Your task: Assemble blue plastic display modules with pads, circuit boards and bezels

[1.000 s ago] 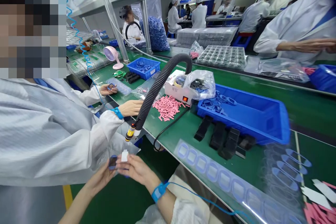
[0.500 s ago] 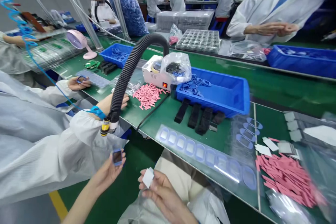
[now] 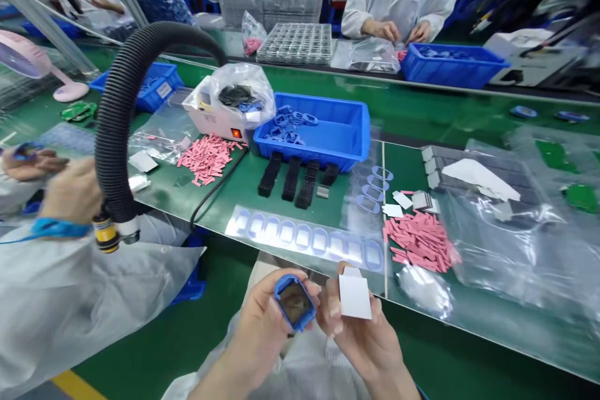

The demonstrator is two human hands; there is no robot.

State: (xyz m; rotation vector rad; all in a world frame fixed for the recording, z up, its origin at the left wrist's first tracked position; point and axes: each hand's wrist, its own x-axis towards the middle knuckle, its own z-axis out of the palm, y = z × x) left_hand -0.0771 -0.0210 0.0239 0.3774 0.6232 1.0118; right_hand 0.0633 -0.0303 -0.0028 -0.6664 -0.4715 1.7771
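Observation:
Near the bottom middle, my left hand point(image 3: 255, 325) has its fingers closed round a small blue plastic casing point(image 3: 279, 287) with a dark, shiny rectangular window point(image 3: 296, 302) facing up. Just to its right, my right hand point(image 3: 375, 350) pinches a white rectangular card-like piece point(image 3: 355, 297), with a small tab at its top. Only a narrow gap parts the two hands, over my lap. Ahead of them on the table edge lies a clear strip with a row of pale blue-rimmed oval pieces point(image 3: 302, 237).
Beyond the strip stand a blue bin point(image 3: 335, 159) of blue frames and black foam-like strips point(image 3: 308, 184). Pink strips point(image 3: 419, 240) lie to the right, with more point(image 3: 206, 159) by a white box. A black flexible hose point(image 3: 112, 125) arches at left, beside a co-worker's sleeve point(image 3: 60, 300).
The view has turned right. My left hand has come across to my right hand, bringing the blue casing beside the white piece. The co-worker's hand at left has also moved.

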